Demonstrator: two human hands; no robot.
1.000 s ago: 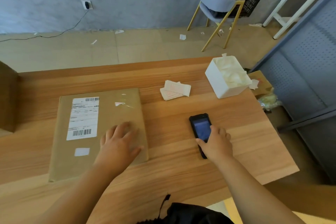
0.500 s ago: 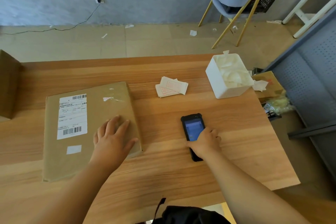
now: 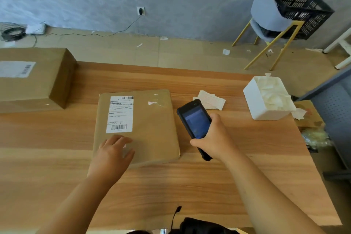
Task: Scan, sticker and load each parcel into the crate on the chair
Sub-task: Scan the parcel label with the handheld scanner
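The left hand (image 3: pixel 112 150) lies palm down with its fingers spread on the near left corner of a flat brown cardboard parcel (image 3: pixel 152 131), just below the parcel's white shipping label (image 3: pixel 120 114), which carries one barcode at its top and one at its bottom. The parcel rests flat on the long wooden table (image 3: pixel 171 186).

At the table's far left stands a large brown cardboard box (image 3: pixel 38 81) with its own white barcode label on top, near the flat parcel but not touching it.

Just beside the parcel's right edge, the right hand (image 3: pixel 214 138) grips a black handheld scanner (image 3: pixel 193 118), thumb along its left side and fingers wrapped round the right. The scanner's screen glows blue and faces up, its top end tilted away towards the far side of the table; whether its lower end touches the wood cannot be told.

Beyond the scanner lies a small loose stack of white paper stickers (image 3: pixel 212 100). To their right, near the table's far right corner, sits a white square plastic tub (image 3: pixel 266 108) filled with crumpled white paper.

On the floor past that corner, against the grey wall, stands a pale blue chair with slim gold legs (image 3: pixel 266 15). A black slotted plastic crate (image 3: pixel 303 11) sits on its seat, well apart from the parcel.
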